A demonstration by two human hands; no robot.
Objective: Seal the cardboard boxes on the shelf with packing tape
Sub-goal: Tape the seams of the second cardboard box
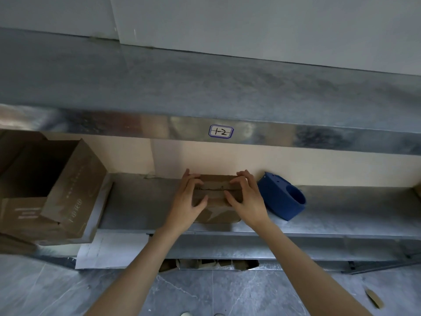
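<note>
The small cardboard box (216,184) is sitting near the front edge of the metal shelf (141,201). The left hand (188,199) and right hand (247,199) are each wrapping a closed grip round it, fingers lying across the top flaps and thumbs pressing the near face. A blue tape dispenser (281,197) is resting just beside the right hand.

A galvanised metal shelf (136,201) backs onto a beige wall (227,160). Its upper beam (136,124) carries a label (221,131) marked "1-2". Below lies a grey marbled floor (227,293).
</note>
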